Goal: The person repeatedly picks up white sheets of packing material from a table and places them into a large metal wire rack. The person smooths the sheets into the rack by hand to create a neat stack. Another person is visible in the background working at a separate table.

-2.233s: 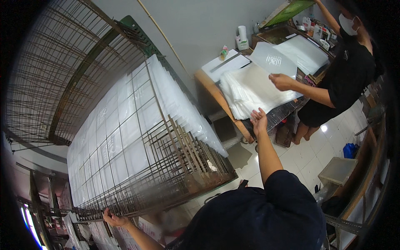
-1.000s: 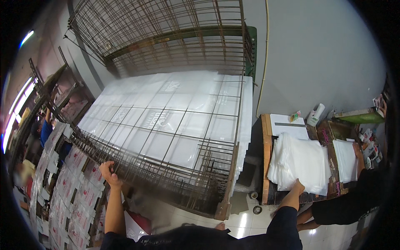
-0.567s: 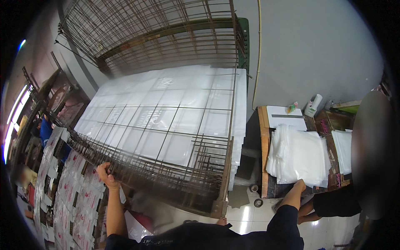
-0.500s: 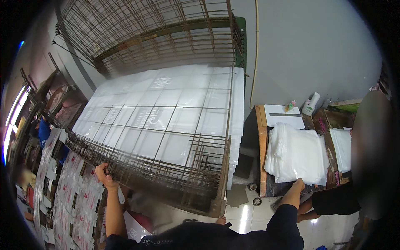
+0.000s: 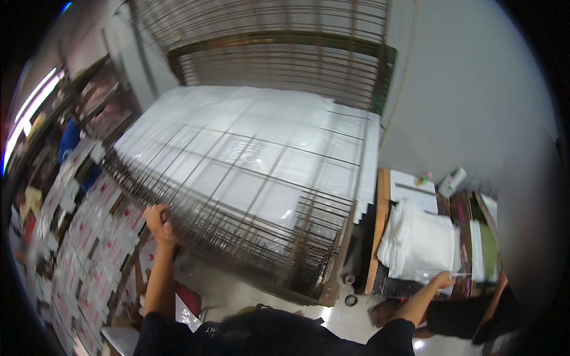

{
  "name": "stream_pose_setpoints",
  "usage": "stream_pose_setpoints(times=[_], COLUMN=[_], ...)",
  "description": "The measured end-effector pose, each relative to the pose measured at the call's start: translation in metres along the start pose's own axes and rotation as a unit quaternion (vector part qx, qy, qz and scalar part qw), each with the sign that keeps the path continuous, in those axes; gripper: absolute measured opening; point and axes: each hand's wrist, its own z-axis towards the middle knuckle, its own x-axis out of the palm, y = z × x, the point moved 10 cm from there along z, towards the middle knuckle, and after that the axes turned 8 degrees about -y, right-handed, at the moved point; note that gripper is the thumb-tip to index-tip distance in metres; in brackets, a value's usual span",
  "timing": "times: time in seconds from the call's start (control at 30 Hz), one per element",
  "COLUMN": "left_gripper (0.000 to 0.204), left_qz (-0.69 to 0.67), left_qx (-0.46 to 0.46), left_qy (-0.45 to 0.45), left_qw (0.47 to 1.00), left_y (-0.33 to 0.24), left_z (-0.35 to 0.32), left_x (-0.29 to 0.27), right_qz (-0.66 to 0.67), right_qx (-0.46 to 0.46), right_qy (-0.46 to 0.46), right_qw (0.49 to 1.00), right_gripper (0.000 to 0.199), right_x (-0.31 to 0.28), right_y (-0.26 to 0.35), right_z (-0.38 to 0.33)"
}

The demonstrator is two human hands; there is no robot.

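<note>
At the front left edge of a wire drying rack (image 5: 261, 173), my left hand (image 5: 159, 225) is closed around the rack's frame. White plastic bags (image 5: 261, 110) lie spread on a rack layer, seen through the raised wires; one shows a pale print. Off to the right, my right hand (image 5: 442, 280) pinches the near edge of a clear, whitish plastic bag (image 5: 424, 275). That bag lies on a stack of white plastic bags (image 5: 418, 237) on a wooden table (image 5: 382, 234). Motion blur hides how many bags the fingers hold.
Another person (image 5: 528, 237) stands at the right, by a smaller pile of bags (image 5: 477, 249). A white bottle (image 5: 452, 181) and a white board (image 5: 412, 191) are at the table's back. More racks with printed bags (image 5: 98, 246) fill the left. Small round containers (image 5: 351, 300) stand on the floor.
The view has turned, shifting the rack rightward. My right hand has moved slightly right along the stack's near edge, and the bag's edge there now shows lifted. My left hand stays on the rack.
</note>
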Motion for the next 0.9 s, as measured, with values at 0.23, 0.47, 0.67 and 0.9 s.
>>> stream_pose_setpoints(times=[0.23,0.47,0.67,0.9], left_gripper=[0.051,0.054,0.057,0.063], left_qz=[-0.036,-0.076,-0.122,-0.009], left_qx=[0.019,0.033,0.047,0.006], left_qy=[0.017,-0.002,-0.008,-0.041], left_qw=[0.999,0.997,0.991,0.999], left_y=[-0.010,0.000,0.021,0.149], left_z=[0.009,0.006,0.007,0.011], left_x=[0.002,-0.001,-0.019,-0.050], right_qz=[0.188,0.205,0.239,0.171], right_qx=[-0.307,-0.440,-0.458,-0.457], right_qy=[0.293,0.542,0.659,0.848], right_qw=[0.886,0.686,0.547,0.208], right_gripper=[0.041,0.051,0.055,0.063], right_x=[0.038,-0.099,-0.212,-0.298], right_y=[0.319,0.574,0.635,0.660], right_z=[-0.061,-0.358,-0.611,-0.867])
